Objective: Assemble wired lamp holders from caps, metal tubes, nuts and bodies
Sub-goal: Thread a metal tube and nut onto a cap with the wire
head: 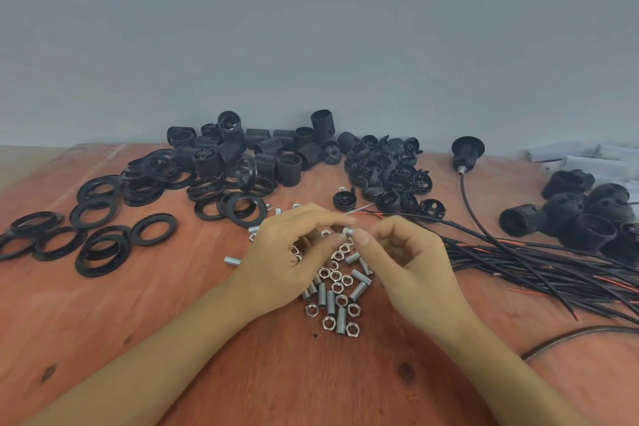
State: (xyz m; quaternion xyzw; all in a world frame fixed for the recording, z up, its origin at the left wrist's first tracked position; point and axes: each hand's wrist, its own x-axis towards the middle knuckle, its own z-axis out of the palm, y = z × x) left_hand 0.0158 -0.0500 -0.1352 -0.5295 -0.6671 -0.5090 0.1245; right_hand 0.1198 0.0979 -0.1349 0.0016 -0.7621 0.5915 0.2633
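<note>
A small metal tube with a nut is pinched between my left hand and my right hand, just above a heap of loose nuts and threaded tubes on the wooden table. Fingertips of both hands meet on the piece. Which hand holds the tube and which the nut cannot be told. Black caps lie in a pile behind the hands. Threaded black bodies are heaped along the wall.
Black rings are spread over the left of the table. A bundle of black and red wires runs off to the right. One assembled holder with a cable stands at the back right, near more black holders.
</note>
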